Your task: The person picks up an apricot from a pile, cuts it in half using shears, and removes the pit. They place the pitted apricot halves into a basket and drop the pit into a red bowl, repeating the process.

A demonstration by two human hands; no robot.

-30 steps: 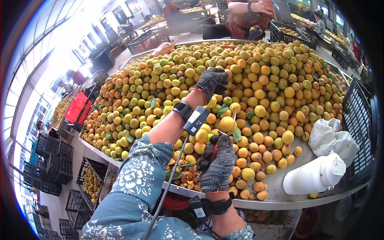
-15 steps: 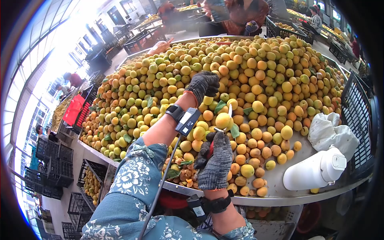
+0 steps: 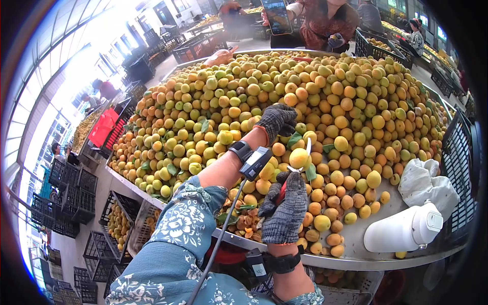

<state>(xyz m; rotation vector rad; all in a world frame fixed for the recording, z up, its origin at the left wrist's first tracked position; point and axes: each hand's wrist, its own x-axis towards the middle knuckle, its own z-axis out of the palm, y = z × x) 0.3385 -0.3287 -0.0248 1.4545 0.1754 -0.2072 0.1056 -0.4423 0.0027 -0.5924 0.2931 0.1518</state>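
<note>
My left hand (image 3: 278, 122), in a dark grey knit glove, is over the middle of the heap of apricots (image 3: 351, 107). Its fingers are curled in, and I cannot tell what, if anything, they hold. Closer to me, my right hand (image 3: 285, 211), gloved the same way, is closed around red-handled shears (image 3: 308, 146). Their silver blades stand apart and point away from me, with a yellow apricot (image 3: 298, 157) showing between them. A green leaf (image 3: 310, 172) lies beside the blades. Left of this hand, peelings and scraps (image 3: 249, 223) lie at the table's near edge.
A white bottle (image 3: 394, 231) lies on the metal table (image 3: 351, 236) at right, near a crumpled white bag (image 3: 428, 187). A black crate (image 3: 460, 173) stands at the right edge. Across the heap, a person (image 3: 330, 23) holds up a phone (image 3: 277, 16). More crates (image 3: 79, 193) stand at left.
The whole view has shifted, so the scene sits lower and farther right. My left hand has come slightly nearer to me over the heap. The phone across the table now shows clearly.
</note>
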